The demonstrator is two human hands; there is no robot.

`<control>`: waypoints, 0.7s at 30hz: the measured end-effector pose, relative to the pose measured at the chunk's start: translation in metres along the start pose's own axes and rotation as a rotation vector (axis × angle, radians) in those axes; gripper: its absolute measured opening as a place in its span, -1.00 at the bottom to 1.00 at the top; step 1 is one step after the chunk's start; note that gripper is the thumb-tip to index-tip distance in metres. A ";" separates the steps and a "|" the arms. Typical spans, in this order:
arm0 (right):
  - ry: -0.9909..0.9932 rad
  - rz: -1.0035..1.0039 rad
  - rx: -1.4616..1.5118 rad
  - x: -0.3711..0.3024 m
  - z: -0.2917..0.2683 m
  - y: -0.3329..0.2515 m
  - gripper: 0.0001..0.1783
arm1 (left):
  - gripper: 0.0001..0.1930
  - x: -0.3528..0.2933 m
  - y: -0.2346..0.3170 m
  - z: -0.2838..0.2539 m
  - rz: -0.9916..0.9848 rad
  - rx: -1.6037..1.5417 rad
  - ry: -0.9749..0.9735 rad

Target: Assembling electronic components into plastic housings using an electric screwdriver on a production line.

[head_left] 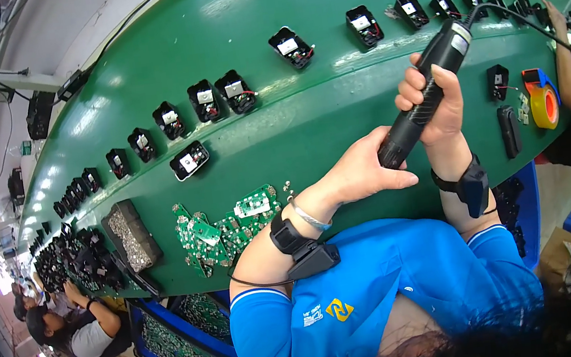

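Note:
A black electric screwdriver [407, 133] slants across the space in front of me, its cable leaving the upper right end. My right hand [439, 106] is closed around its middle, fingers wrapped over the barrel. At the lower end, my left hand [366, 167] grips the tool, thumb on the near side; the screwdriver's tip is hidden there. Left of that hand, a heap of green circuit boards [216, 232] lies on the green table [334, 109]. One black plastic housing [190, 160] sits beyond the heap, holding a white part.
More black housings [293, 47] line the table's far side. At left are a box of small metal parts [132, 236] and piled black parts [81, 258]. Orange tape [544, 104] lies at right. Blue bins [178, 347] stand below the table edge. Other people work at both ends.

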State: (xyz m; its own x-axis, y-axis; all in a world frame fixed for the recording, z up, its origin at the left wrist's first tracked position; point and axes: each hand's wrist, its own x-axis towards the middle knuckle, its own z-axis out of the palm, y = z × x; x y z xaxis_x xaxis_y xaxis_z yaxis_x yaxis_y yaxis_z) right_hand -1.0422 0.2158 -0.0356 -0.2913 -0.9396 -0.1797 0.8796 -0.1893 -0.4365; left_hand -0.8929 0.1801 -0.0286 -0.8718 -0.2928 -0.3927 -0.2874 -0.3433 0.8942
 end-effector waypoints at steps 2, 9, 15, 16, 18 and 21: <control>0.026 -0.005 -0.013 0.001 -0.002 0.000 -0.68 | -0.54 0.001 -0.001 0.002 -0.030 -0.048 0.021; 0.004 0.014 -0.049 -0.003 0.003 0.001 -0.69 | -0.63 0.010 -0.001 0.012 -0.106 0.190 0.149; -0.151 0.074 -0.063 -0.003 0.001 -0.002 -0.67 | -0.80 0.012 -0.009 0.017 -0.121 -0.217 0.005; -0.134 0.069 -0.076 -0.003 0.002 -0.002 -0.66 | -0.81 0.013 -0.009 0.016 -0.124 -0.250 -0.019; -0.120 0.066 -0.088 -0.002 0.004 -0.002 -0.66 | -0.82 0.015 -0.010 0.014 -0.125 -0.282 -0.040; -0.048 0.075 -0.148 -0.002 0.006 -0.002 -0.66 | -0.80 0.016 -0.013 0.011 -0.126 -0.349 -0.091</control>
State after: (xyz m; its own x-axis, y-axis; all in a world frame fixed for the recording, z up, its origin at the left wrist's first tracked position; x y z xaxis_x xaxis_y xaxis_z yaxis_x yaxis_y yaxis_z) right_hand -1.0409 0.2159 -0.0294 -0.2058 -0.9627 -0.1756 0.8320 -0.0777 -0.5493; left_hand -0.9078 0.1898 -0.0444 -0.8743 -0.1537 -0.4604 -0.2564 -0.6592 0.7069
